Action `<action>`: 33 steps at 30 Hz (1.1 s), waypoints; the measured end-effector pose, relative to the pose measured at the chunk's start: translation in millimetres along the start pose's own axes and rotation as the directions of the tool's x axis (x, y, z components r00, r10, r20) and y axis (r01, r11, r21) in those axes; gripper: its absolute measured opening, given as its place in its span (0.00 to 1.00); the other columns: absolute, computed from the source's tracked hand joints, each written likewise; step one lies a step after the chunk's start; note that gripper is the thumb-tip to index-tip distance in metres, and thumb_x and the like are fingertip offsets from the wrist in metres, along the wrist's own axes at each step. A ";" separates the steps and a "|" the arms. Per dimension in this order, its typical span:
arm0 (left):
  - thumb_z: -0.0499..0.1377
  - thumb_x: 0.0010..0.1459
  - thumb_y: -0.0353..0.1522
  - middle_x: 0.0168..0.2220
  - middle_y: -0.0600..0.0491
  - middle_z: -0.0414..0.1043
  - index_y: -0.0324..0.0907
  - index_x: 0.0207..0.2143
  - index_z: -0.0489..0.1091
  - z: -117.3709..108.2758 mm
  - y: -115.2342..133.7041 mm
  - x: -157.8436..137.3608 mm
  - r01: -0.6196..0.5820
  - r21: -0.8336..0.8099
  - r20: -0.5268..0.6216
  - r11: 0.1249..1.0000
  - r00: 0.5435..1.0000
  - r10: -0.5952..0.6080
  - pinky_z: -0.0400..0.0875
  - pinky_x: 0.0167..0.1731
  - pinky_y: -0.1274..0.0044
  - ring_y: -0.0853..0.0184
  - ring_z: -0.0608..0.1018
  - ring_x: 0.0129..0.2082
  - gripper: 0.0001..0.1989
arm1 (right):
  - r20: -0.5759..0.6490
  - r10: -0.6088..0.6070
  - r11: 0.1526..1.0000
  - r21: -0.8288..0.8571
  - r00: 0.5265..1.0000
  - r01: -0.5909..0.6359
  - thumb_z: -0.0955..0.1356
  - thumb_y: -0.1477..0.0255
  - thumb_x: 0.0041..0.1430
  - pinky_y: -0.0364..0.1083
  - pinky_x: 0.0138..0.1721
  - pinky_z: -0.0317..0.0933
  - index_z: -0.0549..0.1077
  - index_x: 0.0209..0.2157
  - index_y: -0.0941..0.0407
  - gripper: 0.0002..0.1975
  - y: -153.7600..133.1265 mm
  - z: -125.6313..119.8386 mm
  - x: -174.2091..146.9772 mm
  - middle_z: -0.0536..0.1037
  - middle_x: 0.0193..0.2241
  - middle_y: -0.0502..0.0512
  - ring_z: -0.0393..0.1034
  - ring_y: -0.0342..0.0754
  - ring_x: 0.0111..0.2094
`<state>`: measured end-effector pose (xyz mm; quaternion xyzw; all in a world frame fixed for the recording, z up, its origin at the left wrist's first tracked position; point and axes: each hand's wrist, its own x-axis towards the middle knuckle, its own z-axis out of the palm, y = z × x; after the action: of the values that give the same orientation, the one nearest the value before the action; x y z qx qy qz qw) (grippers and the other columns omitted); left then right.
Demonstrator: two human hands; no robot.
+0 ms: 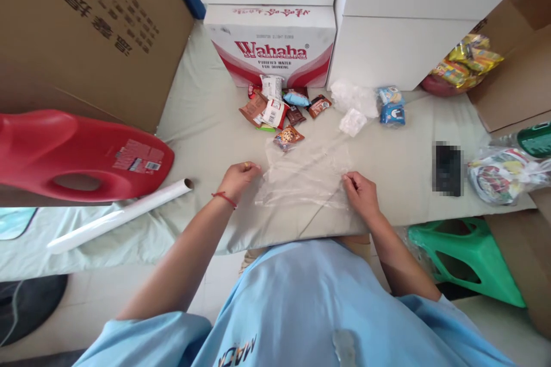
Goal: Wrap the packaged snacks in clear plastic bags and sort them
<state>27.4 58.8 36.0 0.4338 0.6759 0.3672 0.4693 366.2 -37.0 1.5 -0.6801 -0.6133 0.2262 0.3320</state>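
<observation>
A clear plastic bag [305,175] lies spread flat on the cloth-covered table between my hands. My left hand [241,180] pinches its left edge between thumb and fingers. At the opposite edge, my right hand [360,192] is closed on the bag in the same way. Just beyond the bag's far edge sits a brown snack packet [288,136]. Behind that, several small wrapped snacks [275,112] are heaped in front of a Wahaha water carton [275,49].
Crumpled clear plastic [355,100] and blue packets [392,114] lie at the back right. A red jug [81,155] and a white roll [120,217] are on the left. A green stool [469,258] stands below the table's right end, near a bagged item [501,178].
</observation>
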 end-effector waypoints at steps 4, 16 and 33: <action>0.64 0.50 0.27 0.38 0.48 0.70 0.41 0.32 0.71 12.2 1.8 -24.1 -0.155 0.239 -0.231 0.959 0.950 0.211 0.66 0.50 0.64 0.56 0.72 0.44 0.05 | 0.007 -0.001 1.000 -0.005 1.000 0.001 0.62 0.59 0.69 0.46 0.35 0.61 0.77 0.37 0.54 0.17 -0.6 -0.4 2.5 0.79 0.28 0.53 0.69 0.47 0.28; 0.53 0.67 0.42 0.73 0.40 0.54 0.42 0.68 0.60 37.5 -25.5 -30.6 -0.709 0.623 0.620 0.330 0.705 0.346 0.47 0.68 0.51 0.50 0.58 0.72 0.30 | 0.069 0.130 0.986 0.095 0.989 -0.137 0.66 0.56 0.64 0.46 0.32 0.62 0.78 0.42 0.55 0.18 8.1 -4.2 11.8 0.78 0.26 0.52 0.69 0.47 0.26; 0.46 0.71 0.43 0.74 0.40 0.50 0.43 0.74 0.48 24.9 -46.9 -42.3 -0.634 0.670 0.489 0.385 0.768 0.414 0.31 0.70 0.47 0.52 0.57 0.73 0.33 | 0.086 0.292 0.952 0.073 0.953 -0.298 0.70 0.56 0.56 0.47 0.29 0.63 0.77 0.44 0.55 0.20 24.5 -48.3 -1.4 0.76 0.25 0.51 0.68 0.48 0.25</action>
<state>47.5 5.1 -0.2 0.8300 0.5280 0.0921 0.1543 417.2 -47.5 16.2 -0.7404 -0.5066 0.3240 0.3001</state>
